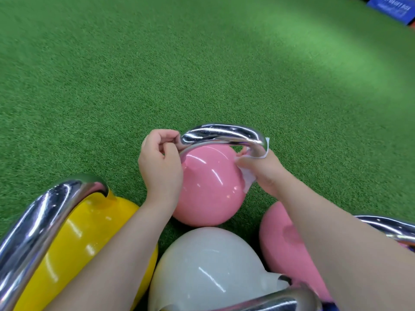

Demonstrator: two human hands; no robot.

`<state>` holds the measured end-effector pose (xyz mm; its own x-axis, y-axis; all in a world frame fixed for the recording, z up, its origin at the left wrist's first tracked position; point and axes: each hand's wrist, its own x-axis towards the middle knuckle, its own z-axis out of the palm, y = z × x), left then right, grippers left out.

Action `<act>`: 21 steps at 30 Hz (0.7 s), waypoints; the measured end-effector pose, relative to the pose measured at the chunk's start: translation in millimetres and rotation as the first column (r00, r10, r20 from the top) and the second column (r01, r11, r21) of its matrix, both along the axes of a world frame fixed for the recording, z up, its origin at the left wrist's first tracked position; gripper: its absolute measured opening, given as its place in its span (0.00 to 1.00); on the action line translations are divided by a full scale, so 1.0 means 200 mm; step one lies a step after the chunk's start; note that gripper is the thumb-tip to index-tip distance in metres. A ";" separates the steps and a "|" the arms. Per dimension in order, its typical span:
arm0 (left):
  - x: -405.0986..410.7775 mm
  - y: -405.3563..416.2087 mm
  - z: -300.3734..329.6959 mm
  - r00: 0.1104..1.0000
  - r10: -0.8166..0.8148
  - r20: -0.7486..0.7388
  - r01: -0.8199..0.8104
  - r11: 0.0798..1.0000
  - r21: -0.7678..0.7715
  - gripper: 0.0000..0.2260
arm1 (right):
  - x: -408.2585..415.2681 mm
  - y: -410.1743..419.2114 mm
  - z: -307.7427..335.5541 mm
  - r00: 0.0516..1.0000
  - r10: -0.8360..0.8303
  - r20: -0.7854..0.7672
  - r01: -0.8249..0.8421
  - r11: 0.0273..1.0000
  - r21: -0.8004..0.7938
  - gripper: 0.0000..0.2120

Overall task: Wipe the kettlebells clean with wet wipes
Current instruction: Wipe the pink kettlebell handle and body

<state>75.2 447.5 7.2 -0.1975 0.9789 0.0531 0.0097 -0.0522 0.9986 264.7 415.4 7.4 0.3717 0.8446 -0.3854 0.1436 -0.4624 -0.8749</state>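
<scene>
**Head view: wipe on chrome handle of centre pink kettlebell**

Pink kettlebell (208, 185) sits on green turf (202, 63), just below frame centre. Body glossy, smooth, rounded; chrome handle (222, 134) arches over its top at 12 o'clock, mirror-bright.

Left hand (160, 162): at 9 o'clock of this kettlebell, fingers curled, thumb and fingertips pinching the left end of the handle.

Right hand (267, 173): at 3 o'clock, fingers curled round the right end of the handle with a wet wipe (249, 178) between hand and metal. Wipe is white, thin, crumpled; one edge shows past the handle's outer bend, another flap hangs against the pink body.

Neighbours, all glossy and rounded:
- yellow kettlebell (89, 241) at 7 o'clock, thick chrome handle, partly behind the left forearm;
- white kettlebell (208, 265) at 6 o'clock, near the pink one's base; contact cannot be judged;
- second pink kettlebell (283, 243) at 4 o'clock, mostly hidden by the right forearm.

Blue sign (393, 7) at far 1 o'clock, blurred lettering.
</scene>
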 end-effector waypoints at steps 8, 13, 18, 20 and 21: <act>0.04 -0.01 0.01 0.996 0.058 -0.071 -0.055 0.998 0.037 0.15 | -0.19 0.01 -0.10 0.838 -0.522 0.156 0.499 0.851 0.164 0.10; 0.04 -0.01 0.01 0.992 0.059 -0.111 -0.052 0.997 0.065 0.15 | -0.18 0.00 -0.08 0.866 -0.477 0.148 0.481 0.877 0.014 0.10; 0.04 -0.03 0.02 0.989 0.070 -0.131 -0.061 0.996 0.071 0.17 | -0.18 -0.02 -0.02 0.876 -0.433 0.210 0.459 0.883 -0.094 0.15; 0.04 -0.04 0.03 0.989 0.064 -0.132 -0.056 0.996 0.062 0.17 | -0.18 -0.04 -0.01 0.882 -0.415 0.222 0.448 0.885 -0.127 0.17; 0.04 -0.04 0.03 0.990 0.060 -0.129 -0.052 0.997 0.062 0.17 | -0.18 -0.05 0.00 0.884 -0.411 0.224 0.448 0.882 -0.147 0.17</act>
<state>82.8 439.3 12.9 -0.2398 0.9609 0.1386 0.1443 -0.1059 0.9838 228.1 405.3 6.9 0.7593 0.5037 -0.4120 0.0398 -0.6679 -0.7432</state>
